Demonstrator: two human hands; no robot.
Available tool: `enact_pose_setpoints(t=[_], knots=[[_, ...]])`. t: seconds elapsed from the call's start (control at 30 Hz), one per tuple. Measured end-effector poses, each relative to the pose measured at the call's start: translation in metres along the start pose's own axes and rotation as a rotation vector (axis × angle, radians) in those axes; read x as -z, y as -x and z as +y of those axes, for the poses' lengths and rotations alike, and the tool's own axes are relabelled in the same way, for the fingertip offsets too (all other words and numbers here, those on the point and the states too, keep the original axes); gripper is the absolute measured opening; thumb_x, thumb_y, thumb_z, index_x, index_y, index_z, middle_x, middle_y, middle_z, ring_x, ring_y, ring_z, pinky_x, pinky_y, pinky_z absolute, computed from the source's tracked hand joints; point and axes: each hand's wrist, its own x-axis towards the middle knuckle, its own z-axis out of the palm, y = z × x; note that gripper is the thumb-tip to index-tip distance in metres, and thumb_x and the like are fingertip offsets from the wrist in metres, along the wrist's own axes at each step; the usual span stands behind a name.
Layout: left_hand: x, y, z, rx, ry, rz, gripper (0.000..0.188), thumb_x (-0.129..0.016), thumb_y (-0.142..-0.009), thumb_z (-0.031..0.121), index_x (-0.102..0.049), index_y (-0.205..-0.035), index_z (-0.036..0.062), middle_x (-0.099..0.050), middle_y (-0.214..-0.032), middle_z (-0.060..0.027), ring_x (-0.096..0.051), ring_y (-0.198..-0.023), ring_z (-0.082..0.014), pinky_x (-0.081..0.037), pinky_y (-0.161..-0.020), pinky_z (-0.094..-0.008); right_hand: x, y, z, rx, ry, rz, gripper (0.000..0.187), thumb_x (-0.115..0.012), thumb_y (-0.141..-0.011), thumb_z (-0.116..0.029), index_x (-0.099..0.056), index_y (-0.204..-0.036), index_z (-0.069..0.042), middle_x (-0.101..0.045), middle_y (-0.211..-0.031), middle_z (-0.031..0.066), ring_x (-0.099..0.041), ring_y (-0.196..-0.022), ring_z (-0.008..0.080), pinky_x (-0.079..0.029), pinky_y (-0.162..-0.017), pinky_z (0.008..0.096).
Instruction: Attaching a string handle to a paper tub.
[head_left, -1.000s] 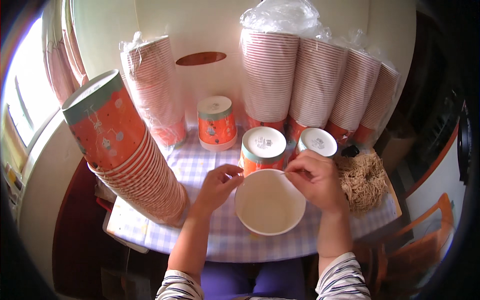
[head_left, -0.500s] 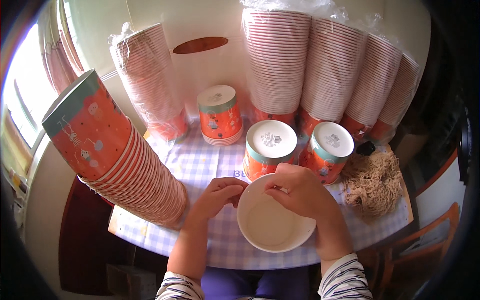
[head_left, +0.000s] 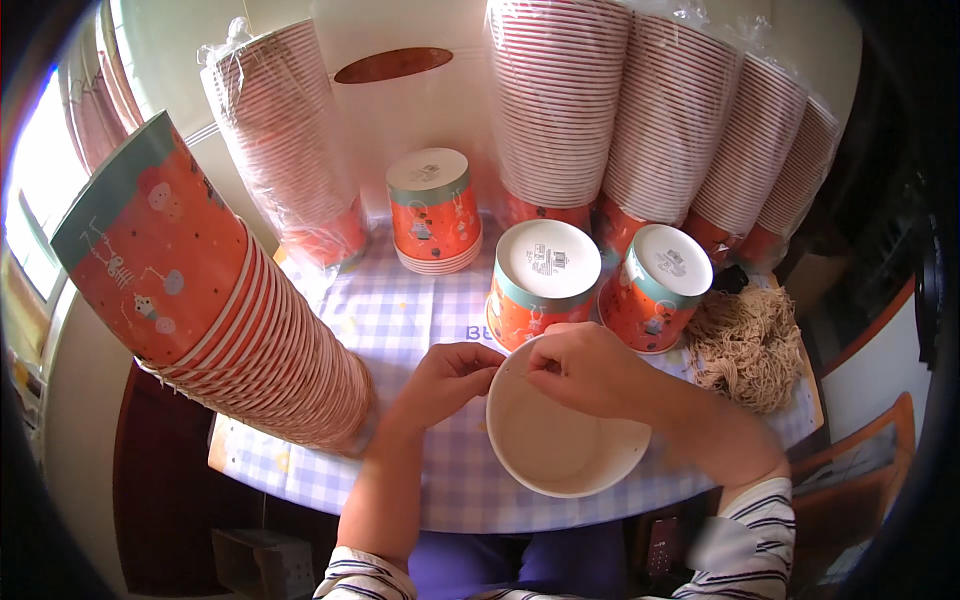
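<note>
A white-lined paper bucket (head_left: 567, 450) faces me with its mouth, tilted, near the front of the table; a small hole shows by its rim. At the bucket's upper left rim, my left hand (head_left: 452, 385) has thumb and fingers pinched together on the outer side. Over the top of the rim reaches my right hand (head_left: 590, 370), closed, its fingertips pinching inside the mouth close to the left hand. Whatever lies between the fingertips of either hand is too small or hidden to tell.
Upside-down red and green paper buckets (head_left: 548, 262) stand just beyond my hands. A tall leaning stack of buckets (head_left: 250, 320) is at left. Plastic-wrapped stacks (head_left: 560, 110) line the back. A tangled heap of beige string (head_left: 745, 350) lies at right on the checked tablecloth (head_left: 440, 490).
My right elbow has swung outward to the right, while the fingers stay at the rim. The bucket and both hands have shifted slightly right in view; the whole view has moved a little.
</note>
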Motion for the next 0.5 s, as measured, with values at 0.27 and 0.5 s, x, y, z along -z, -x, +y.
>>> enact_pose_setpoints(t=[0.27,0.5], knots=[[0.003,0.001,-0.002,-0.052,-0.012,-0.007,0.018,-0.06,-0.087,0.006,-0.062,-0.102,-0.0042,-0.065,-0.093,-0.007,-0.061,-0.083,-0.0106,-0.051,-0.074,-0.0235,-0.01,-0.007,0.0,-0.042,0.059,0.071,0.013,-0.061,-0.074,-0.013,-0.065,-0.077,-0.001,-0.06,-0.073,0.0139,-0.061,-0.066,0.0291,-0.048,-0.059,0.0374],[0.005,0.002,0.001,-0.087,0.001,-0.04,0.02,-0.058,-0.088,0.005,-0.061,-0.104,-0.0055,-0.065,-0.096,-0.0084,-0.062,-0.085,-0.0117,-0.051,-0.077,-0.0245,-0.015,-0.008,-0.004,-0.084,0.086,0.048,0.014,-0.061,-0.074,-0.014,-0.066,-0.078,-0.002,-0.061,-0.075,0.0138,-0.061,-0.067,0.0288,-0.049,-0.06,0.0376]])
